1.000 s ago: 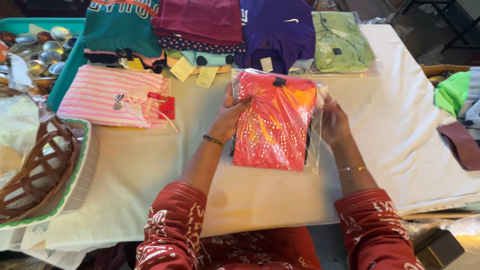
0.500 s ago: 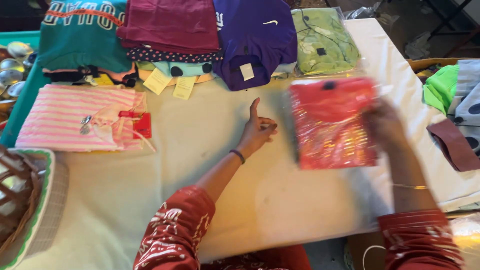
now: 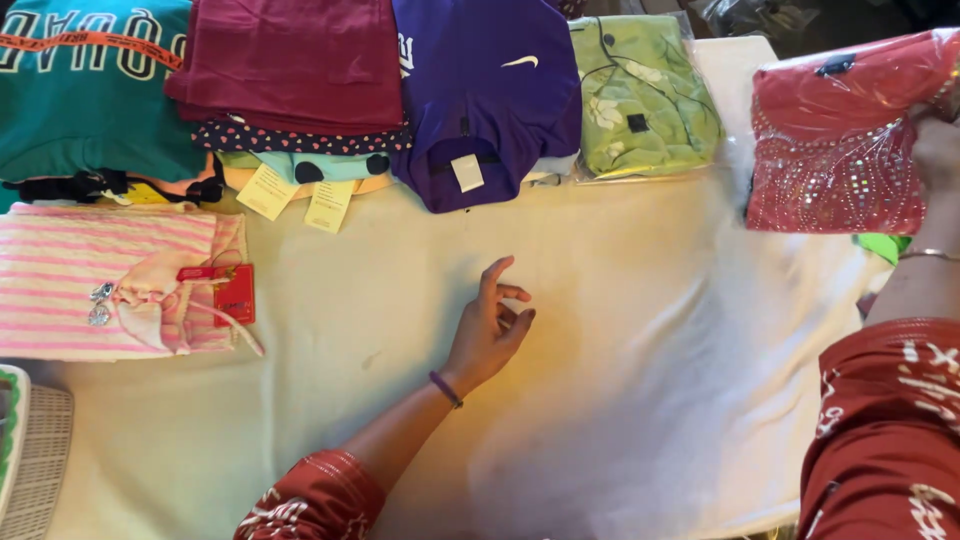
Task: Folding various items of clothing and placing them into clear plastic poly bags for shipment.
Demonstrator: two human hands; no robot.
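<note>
Swung farther out past the table's right edge since half a second ago, the red bagged garment [image 3: 845, 140] hangs pinched at its right border by the right hand [image 3: 938, 165] (soft, light, slippery film, best gripped at an edge), while the left hand [image 3: 490, 330] hovers empty, fingers loosely spread.

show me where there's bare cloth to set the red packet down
Bare cloth lies between the left hand and the red packet in the right hand, below the green packet. The top row and the pink striped top are crowded.
</note>
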